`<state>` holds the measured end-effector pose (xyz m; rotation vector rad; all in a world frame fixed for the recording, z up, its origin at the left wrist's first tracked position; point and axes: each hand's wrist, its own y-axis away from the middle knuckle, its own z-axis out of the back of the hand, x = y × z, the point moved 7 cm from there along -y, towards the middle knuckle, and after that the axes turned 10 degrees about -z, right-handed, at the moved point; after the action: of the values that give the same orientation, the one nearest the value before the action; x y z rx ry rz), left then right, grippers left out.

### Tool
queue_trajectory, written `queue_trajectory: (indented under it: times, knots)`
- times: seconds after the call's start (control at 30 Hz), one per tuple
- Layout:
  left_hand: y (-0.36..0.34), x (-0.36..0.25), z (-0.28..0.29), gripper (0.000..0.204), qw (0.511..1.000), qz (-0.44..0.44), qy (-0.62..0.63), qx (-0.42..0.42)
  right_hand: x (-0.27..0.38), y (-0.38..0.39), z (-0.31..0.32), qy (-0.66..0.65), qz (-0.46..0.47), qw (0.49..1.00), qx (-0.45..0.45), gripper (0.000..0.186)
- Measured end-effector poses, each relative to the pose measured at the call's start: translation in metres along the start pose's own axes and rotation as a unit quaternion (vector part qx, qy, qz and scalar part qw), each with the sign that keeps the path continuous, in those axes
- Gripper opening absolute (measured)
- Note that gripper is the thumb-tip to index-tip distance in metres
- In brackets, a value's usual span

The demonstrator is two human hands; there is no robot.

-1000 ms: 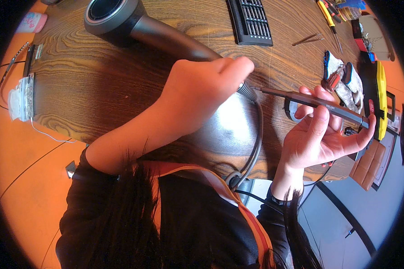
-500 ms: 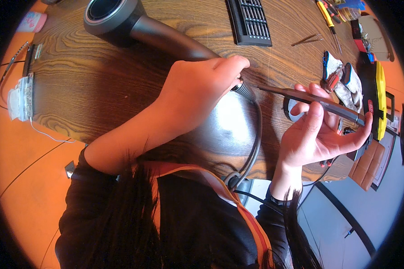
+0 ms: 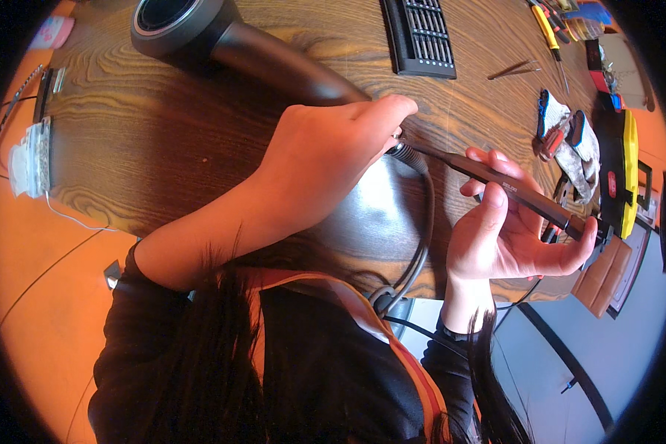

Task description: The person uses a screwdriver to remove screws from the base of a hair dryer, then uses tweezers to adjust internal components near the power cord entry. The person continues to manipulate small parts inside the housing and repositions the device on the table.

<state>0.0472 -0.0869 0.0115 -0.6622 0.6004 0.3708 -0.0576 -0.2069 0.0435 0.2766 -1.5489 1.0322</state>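
A dark hair dryer (image 3: 274, 63) lies slantwise on the wooden table, its round head at the far left. My left hand (image 3: 318, 159) is closed around the cord end of its handle and hides that end. From there the grey cord (image 3: 428, 222), with a ribbed sleeve, curves down toward me. My right hand (image 3: 499, 237) holds a slim dark screwdriver (image 3: 522, 194) between thumb and fingers, one finger pressed on its rear end. The screwdriver's tip points left and reaches the handle end beside my left fingertips. Whether it sits in a screw I cannot tell.
At the far side lies a black case of screwdriver bits (image 3: 429, 37). Tweezers (image 3: 512, 71), a yellow-handled screwdriver (image 3: 546, 28), work gloves (image 3: 586, 144) and a black-and-yellow toolbox (image 3: 630, 163) are to the right. A clear plastic container (image 3: 29, 163) stands at the left table edge.
My right hand and the screwdriver have moved slightly left and the screwdriver slants more steeply, its tip nearer my left fingers. The left hand keeps its grip on the hair dryer.
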Motion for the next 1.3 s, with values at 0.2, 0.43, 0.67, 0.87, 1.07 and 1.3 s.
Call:
queue_trajectory:
  times: [0.2, 0.43, 0.67, 0.87, 1.07, 1.3]
  knots:
    - [0.000, 0.000, 0.000, 0.024, 1.000, -0.003, -0.001, -0.006, 0.000, 0.000, -0.002, 0.013, 0.014, 1.000, 0.015, 0.074]
    - [-0.001, 0.000, 0.000, 0.026, 1.000, -0.002, -0.004, -0.009, -0.001, 0.004, -0.003, -0.003, -0.048, 0.997, 0.061, 0.092]
    - [-0.004, -0.001, 0.006, 0.028, 0.999, 0.023, 0.010, 0.033, 0.001, 0.002, -0.001, 0.008, 0.015, 1.000, 0.021, 0.074]
    - [-0.005, -0.001, 0.015, 0.017, 0.999, -0.005, -0.015, 0.045, -0.002, 0.005, 0.000, 0.006, -0.049, 0.996, 0.068, 0.091]
    - [-0.002, 0.000, 0.004, 0.009, 1.000, -0.019, 0.002, 0.012, 0.000, 0.003, -0.004, 0.010, -0.049, 0.996, 0.068, 0.090]
    - [-0.002, -0.001, 0.002, 0.010, 0.999, -0.005, -0.028, 0.015, 0.000, -0.004, -0.001, -0.010, -0.017, 1.000, 0.002, 0.072]
